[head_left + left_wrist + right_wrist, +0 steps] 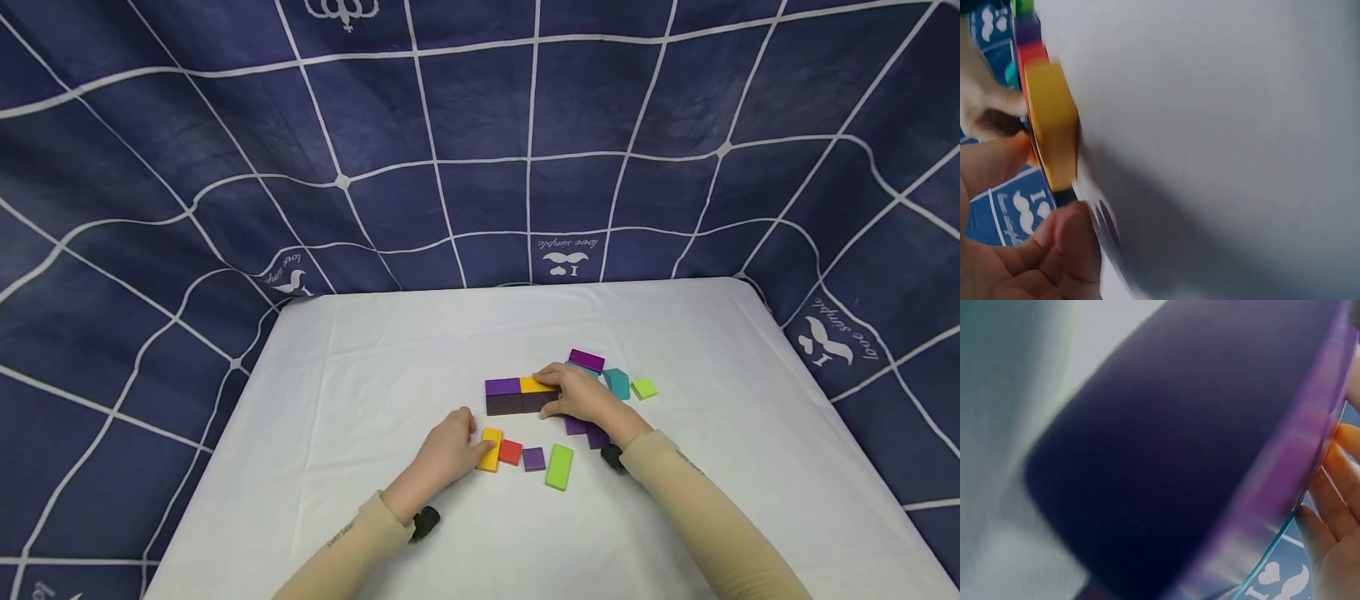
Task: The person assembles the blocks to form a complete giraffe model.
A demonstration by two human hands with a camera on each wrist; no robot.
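My right hand (581,393) grips the yellow-topped block (531,384) at one end of a short row, with fingers on top and thumb at its front. A purple-topped block (502,387) stands against it on the left; both front faces look dark. Beside a flat yellow block (491,440) is my left hand (447,446), thumb over its edge and fingers loosely bent. In the left wrist view, thumb and fingertips stand apart near the yellow block (1052,119). A large, blurred dark purple block (1172,437) fills much of the right wrist view.
Right of the yellow block lie a red block (510,452), a small purple block (533,459) and a long green block (558,467). Around the right hand are a magenta block (587,360), a teal block (617,384), a light green block (643,388) and purple blocks (597,437).
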